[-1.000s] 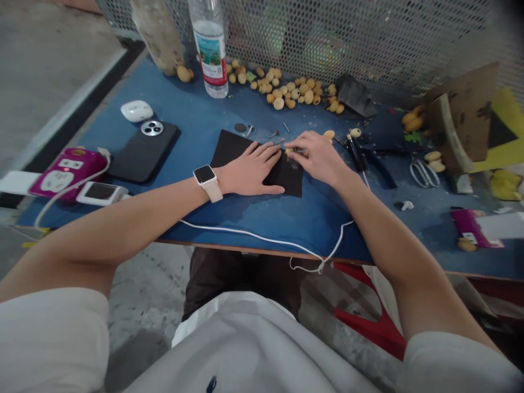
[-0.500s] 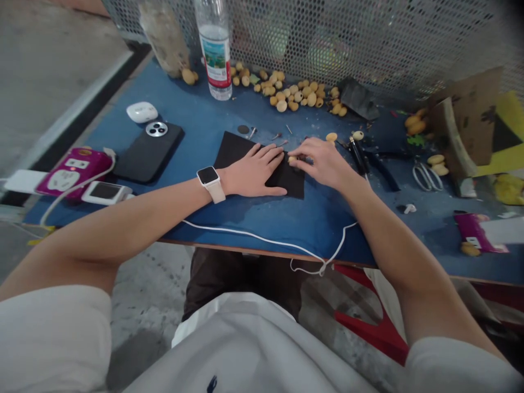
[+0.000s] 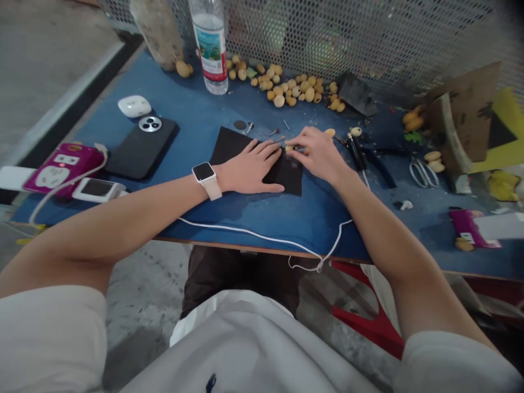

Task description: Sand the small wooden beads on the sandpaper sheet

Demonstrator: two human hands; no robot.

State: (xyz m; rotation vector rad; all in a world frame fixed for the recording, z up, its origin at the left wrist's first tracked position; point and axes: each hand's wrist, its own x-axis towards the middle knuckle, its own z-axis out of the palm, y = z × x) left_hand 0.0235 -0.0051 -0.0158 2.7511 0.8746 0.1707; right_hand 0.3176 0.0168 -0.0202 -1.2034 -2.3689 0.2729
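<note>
My left hand [image 3: 249, 170] lies flat with its fingers spread on a black sheet [image 3: 291, 181], which looks like sandpaper. A white-cased watch [image 3: 203, 172] is on that wrist. At the sheet's far right edge, my right hand [image 3: 320, 154] pinches a small tan gourd [image 3: 289, 148] between thumb and fingers. The fingers cover most of the gourd, so I cannot make out whether it touches the sheet. Just beyond the sheet are a dark round disc [image 3: 239, 125] and a few small stem-like bits [image 3: 274, 132].
Several small tan gourds [image 3: 301, 90] lie along the mesh panel, beside a water bottle [image 3: 210, 52]. A phone [image 3: 143, 147] and purple power strip [image 3: 65, 168] are at left. Right of my hand are a black pen-like tool [image 3: 356, 152], dark-handled pliers [image 3: 380, 166] and scissors [image 3: 423, 173].
My right hand has moved slightly toward the sheet's far edge with the small gourd still pinched. My left hand stays flat on the sheet. The whole view has shifted a little.
</note>
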